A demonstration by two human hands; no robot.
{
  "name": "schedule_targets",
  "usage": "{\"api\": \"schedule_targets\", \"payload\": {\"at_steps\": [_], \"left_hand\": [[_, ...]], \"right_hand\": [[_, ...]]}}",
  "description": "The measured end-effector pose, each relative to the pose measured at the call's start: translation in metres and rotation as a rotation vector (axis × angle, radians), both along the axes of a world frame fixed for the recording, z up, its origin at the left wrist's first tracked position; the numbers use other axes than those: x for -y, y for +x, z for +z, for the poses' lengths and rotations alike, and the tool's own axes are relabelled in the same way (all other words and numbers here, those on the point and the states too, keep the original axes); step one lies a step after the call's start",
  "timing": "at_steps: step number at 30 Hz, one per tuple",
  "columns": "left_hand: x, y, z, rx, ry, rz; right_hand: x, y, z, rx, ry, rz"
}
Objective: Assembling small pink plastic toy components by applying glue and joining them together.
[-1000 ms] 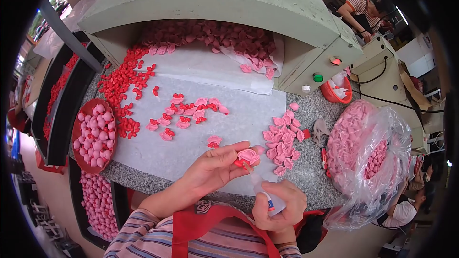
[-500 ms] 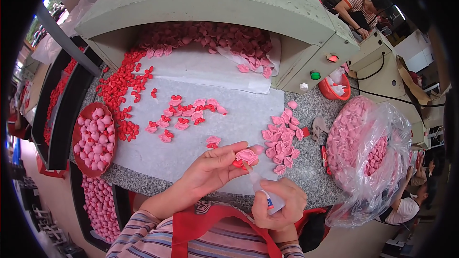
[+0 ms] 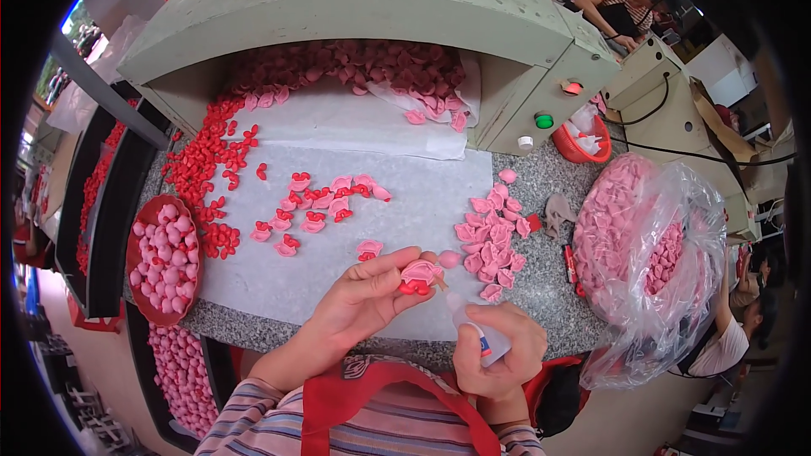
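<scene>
My left hand (image 3: 359, 294) pinches a pink shell-shaped plastic piece (image 3: 421, 270) between thumb and fingers, over the near part of the white sheet (image 3: 405, 228). A small red bow-shaped piece (image 3: 414, 288) sits at its lower edge. In my right hand (image 3: 511, 350) is a translucent squeeze bottle (image 3: 493, 343) with a narrow nozzle, its tip close to the right edge of the pink piece. Just beyond my left fingertips is a pink ball-like piece (image 3: 450, 259). Farther left on the sheet lie several pink shells with red pieces against them (image 3: 313, 222).
Loose pink shells (image 3: 490, 241) lie to the right, red pieces (image 3: 221, 240) to the left by a bowl of pink balls (image 3: 133, 266). A pale green machine (image 3: 338, 8) arches over the far side. A clear bag (image 3: 693, 262) and red basket (image 3: 605, 150) stand right.
The nozzle tip has drawn back a little from the red piece, and the held pieces have tilted slightly. The whole view has shifted somewhat.
</scene>
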State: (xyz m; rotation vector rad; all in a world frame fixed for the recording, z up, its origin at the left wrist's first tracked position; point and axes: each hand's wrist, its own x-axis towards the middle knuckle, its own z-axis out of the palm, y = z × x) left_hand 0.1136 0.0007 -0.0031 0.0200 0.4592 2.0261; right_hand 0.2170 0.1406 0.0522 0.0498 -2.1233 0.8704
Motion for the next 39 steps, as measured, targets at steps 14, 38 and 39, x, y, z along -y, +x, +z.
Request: {"api": "schedule_targets", "payload": {"at_steps": [14, 38, 39], "left_hand": [[0.0007, -0.0001, -0.0046, -0.022, -0.014, 0.029], [0.0013, -0.001, -0.0056, 0.087, -0.004, 0.041], [0.0016, -0.0007, -0.0067, 0.086, -0.007, 0.046]], "right_hand": [[-0.0011, 0.0067, 0.0009, 0.096, -0.099, -0.038], [-0.0023, 0.0034, -0.0045, 0.02, -0.044, -0.028], [-0.002, 0.0024, -0.0054, 0.007, -0.048, -0.023]]}}
